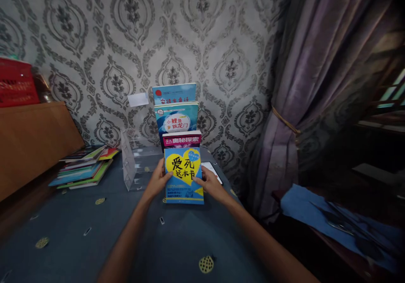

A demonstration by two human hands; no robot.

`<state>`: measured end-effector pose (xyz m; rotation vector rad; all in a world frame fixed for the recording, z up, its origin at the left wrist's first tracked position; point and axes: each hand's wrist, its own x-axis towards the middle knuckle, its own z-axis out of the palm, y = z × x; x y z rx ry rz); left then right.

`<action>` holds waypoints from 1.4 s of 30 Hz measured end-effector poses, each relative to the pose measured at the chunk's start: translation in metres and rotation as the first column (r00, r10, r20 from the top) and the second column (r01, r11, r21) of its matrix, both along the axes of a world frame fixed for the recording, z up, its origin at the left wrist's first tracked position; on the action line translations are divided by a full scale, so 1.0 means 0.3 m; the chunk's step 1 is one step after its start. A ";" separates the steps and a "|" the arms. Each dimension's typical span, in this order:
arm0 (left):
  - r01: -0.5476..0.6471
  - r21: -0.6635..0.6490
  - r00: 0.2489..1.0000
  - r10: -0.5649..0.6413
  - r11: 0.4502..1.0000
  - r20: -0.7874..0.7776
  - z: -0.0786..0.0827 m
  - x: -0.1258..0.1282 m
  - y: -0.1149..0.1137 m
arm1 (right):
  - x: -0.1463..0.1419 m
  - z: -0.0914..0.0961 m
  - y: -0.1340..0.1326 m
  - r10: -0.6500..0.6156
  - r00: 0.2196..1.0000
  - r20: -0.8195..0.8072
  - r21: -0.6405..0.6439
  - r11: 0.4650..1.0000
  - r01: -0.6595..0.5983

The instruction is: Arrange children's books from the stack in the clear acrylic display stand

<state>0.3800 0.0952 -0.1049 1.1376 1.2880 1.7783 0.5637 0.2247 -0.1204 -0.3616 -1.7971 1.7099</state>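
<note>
Between my two hands stands a blue book [183, 192] with a yellow heart on its cover. My left hand [158, 178] grips its left edge, thumb on the front. On the opposite edge my right hand [211, 183] is closed the same way. Behind it, rising in steps, are a dark book with a magenta title band [182, 140], a teal book [163, 118] and a light blue book [174, 92]. A clear plastic rack [128, 160] stands to the left of my left hand; the books hide part of it. A phone [212, 172] lies partly hidden behind my right hand.
A stack of books and booklets [84, 169] lies on the dark patterned tablecloth [126, 232] at left. Beyond it are a wooden cabinet [34, 143] and a red box [17, 82]. A tied curtain [303, 84] hangs at right, above a blue cloth [310, 207].
</note>
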 end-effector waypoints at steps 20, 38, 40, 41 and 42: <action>-0.362 0.161 0.638 0.370 0.918 -0.675 0.191 -0.141 0.132 | 0.009 -0.084 -0.026 -0.041 0.989 0.145 -0.023 0.999 0.044; -0.259 -0.062 0.839 0.193 0.964 -0.509 -0.063 -0.052 -0.016 | -0.011 -0.023 -0.010 -0.053 0.998 0.025 -0.024 0.998 0.053; -0.304 -0.029 0.773 0.229 0.952 -0.592 -0.002 -0.065 0.004 | -0.024 0.020 0.019 -0.075 0.997 0.000 0.046 0.996 0.075; -0.324 -0.011 0.735 0.244 0.946 -0.633 0.034 -0.072 0.015 | -0.032 0.047 0.035 -0.085 0.996 -0.004 0.092 0.992 0.085; -0.338 0.012 0.702 0.260 0.941 -0.662 0.072 -0.079 0.026 | -0.041 0.078 0.051 -0.103 0.994 -0.025 0.151 0.983 0.105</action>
